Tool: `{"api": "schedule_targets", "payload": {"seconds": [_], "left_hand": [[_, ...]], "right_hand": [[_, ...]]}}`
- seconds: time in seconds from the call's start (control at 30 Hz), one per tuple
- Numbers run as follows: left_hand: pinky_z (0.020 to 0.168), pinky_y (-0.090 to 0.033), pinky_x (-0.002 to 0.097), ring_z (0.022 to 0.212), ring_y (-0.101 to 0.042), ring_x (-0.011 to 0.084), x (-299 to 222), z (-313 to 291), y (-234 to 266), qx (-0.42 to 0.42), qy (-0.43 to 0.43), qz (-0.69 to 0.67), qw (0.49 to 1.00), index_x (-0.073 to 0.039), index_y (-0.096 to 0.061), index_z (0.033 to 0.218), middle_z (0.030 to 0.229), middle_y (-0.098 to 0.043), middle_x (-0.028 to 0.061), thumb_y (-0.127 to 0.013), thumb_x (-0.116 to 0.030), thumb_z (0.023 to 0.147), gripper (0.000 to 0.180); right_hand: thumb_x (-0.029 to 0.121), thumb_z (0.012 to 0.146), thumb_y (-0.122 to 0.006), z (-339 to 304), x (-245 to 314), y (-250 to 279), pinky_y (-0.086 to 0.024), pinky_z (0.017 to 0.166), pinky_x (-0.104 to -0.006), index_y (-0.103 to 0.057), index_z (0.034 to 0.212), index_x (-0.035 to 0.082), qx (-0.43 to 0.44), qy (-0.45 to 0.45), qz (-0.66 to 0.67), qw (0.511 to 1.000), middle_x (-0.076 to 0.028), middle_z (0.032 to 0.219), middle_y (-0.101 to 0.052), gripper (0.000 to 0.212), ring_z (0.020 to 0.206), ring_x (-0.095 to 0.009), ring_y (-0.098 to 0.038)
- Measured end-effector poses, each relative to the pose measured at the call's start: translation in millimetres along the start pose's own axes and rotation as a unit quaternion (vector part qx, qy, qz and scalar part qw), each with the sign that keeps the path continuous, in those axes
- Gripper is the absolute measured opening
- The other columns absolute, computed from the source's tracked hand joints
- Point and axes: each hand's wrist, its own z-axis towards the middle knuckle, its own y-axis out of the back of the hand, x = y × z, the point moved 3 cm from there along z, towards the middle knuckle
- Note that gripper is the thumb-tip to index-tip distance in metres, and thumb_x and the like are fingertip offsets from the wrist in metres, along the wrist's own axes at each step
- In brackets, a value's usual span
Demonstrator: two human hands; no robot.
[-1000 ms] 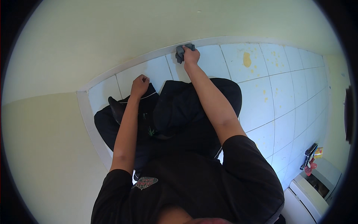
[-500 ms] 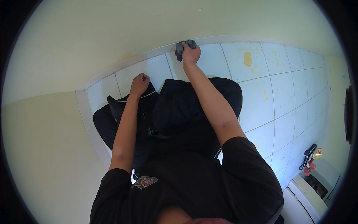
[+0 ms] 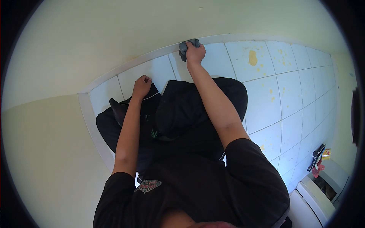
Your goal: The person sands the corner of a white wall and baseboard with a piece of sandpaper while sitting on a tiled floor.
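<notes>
A crumpled grey cloth (image 3: 183, 52) is bunched in my right hand (image 3: 195, 54), whose fingers are wrapped round it. The cloth rests against the pale skirting board (image 3: 213, 39) at the foot of the far wall, just above the white floor tiles (image 3: 220, 60). My left hand (image 3: 142, 88) hovers or rests by my crossed legs, near the dark sock and trouser cuff; its fingers are curled in and I see nothing in them. Whether it touches my leg I cannot tell.
Yellowish stains (image 3: 253, 58) spot the tiles to the right of my right hand. My dark-trousered knees (image 3: 224, 91) fill the floor in front of me. A red and yellow bundle of small items (image 3: 319, 161) lies at the far right, beside white furniture (image 3: 308, 201). Cream walls (image 3: 49, 140) stand ahead and left.
</notes>
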Motion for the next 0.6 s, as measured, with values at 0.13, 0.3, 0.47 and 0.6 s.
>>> {"api": "schedule_targets", "payload": {"seconds": [0.13,0.3,0.47,0.6], "left_hand": [[0.076,-0.051,0.0392,0.082,-0.067,0.033,-3.9,1.6,-2.5,0.005,0.007,-0.008,1.0,0.001,-0.066,0.089,0.085,-0.068,0.0195,-0.061,-0.022,0.086,0.023],[0.075,-0.051,0.0392,0.082,-0.066,0.0331,-3.1,-0.6,-2.8,0.005,0.007,-0.003,1.0,0.001,-0.066,0.089,0.084,-0.068,0.0196,-0.061,-0.022,0.085,0.024],[0.076,-0.051,0.0397,0.083,-0.066,0.0333,-3.0,1.1,-3.7,0.007,0.006,0.015,1.0,0.001,-0.066,0.089,0.086,-0.068,0.0201,-0.061,-0.022,0.085,0.024],[0.076,-0.051,0.04,0.083,-0.066,0.0334,0.1,-0.9,-3.6,0.003,0.001,0.026,1.0,0.001,-0.066,0.089,0.085,-0.068,0.0202,-0.061,-0.023,0.085,0.024]], "right_hand": [[0.012,0.075,-0.076,-1.9,-2.0,-3.1,-0.049,0.071,-0.0354,-0.057,0.092,-0.004,-0.016,0.004,0.016,1.0,-0.014,0.088,-0.065,0.029,0.077,-0.022,-0.062],[0.013,0.075,-0.074,-12.0,4.9,-3.3,-0.049,0.074,-0.0372,-0.057,0.092,-0.005,-0.029,0.007,0.005,1.0,-0.016,0.087,-0.064,0.03,0.08,-0.026,-0.062],[0.018,0.074,-0.074,-14.1,9.4,-2.0,-0.048,0.081,-0.0428,-0.057,0.092,-0.005,-0.022,0.0,0.019,1.0,-0.023,0.09,-0.065,0.034,0.087,-0.038,-0.063],[0.017,0.074,-0.074,-30.6,10.2,-13.8,-0.049,0.081,-0.0424,-0.056,0.094,-0.005,0.011,0.041,-0.079,0.996,-0.022,0.091,-0.065,0.035,0.088,-0.038,-0.063]]}}
